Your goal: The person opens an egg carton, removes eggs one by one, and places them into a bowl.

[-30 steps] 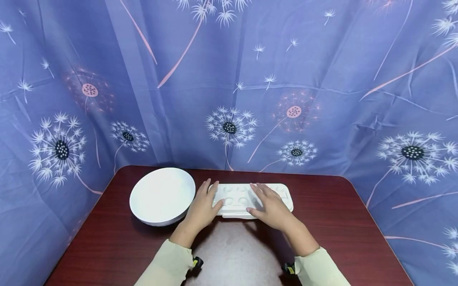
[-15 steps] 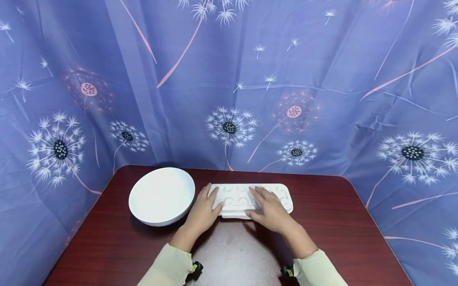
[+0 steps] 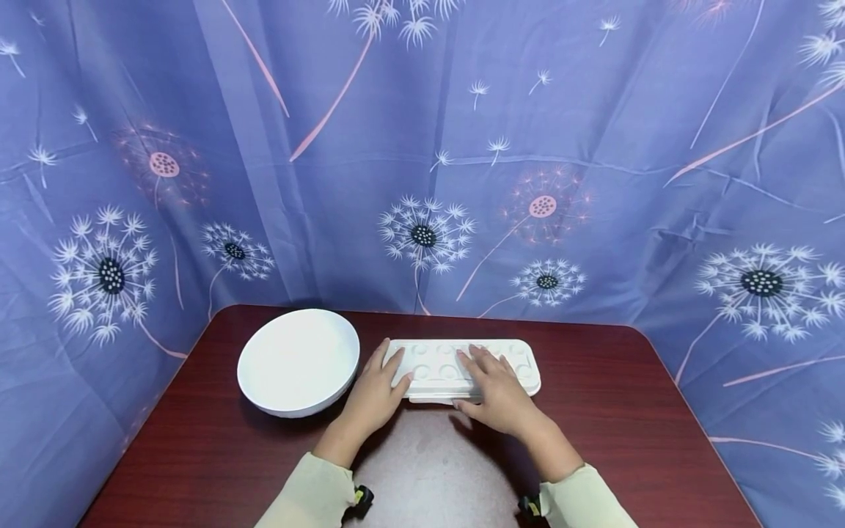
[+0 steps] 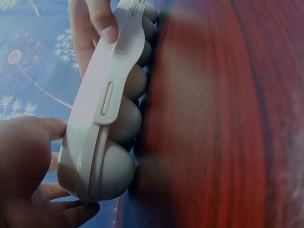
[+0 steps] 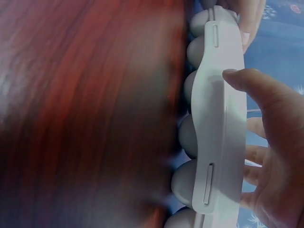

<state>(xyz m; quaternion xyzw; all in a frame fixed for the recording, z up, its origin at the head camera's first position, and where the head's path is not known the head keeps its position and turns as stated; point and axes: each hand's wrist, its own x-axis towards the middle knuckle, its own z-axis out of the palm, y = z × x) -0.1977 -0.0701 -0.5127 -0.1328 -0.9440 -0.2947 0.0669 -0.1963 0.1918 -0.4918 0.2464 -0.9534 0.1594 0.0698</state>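
Fingers apart, the left hand (image 3: 372, 391) touches one end of the white case (image 3: 432, 372) and the right hand (image 3: 502, 392) its top — presumably steadying it on the tabletop (image 3: 614, 418).

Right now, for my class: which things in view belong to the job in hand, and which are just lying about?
Part of the job:
white lidded box
left hand, at its left end
right hand, on its lid

Apparently just about:
white bowl, untouched
table, beneath
patterned curtain, behind

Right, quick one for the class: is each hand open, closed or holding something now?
Left hand: open, touching the left end of the white egg box.
Right hand: open, touching its right half.
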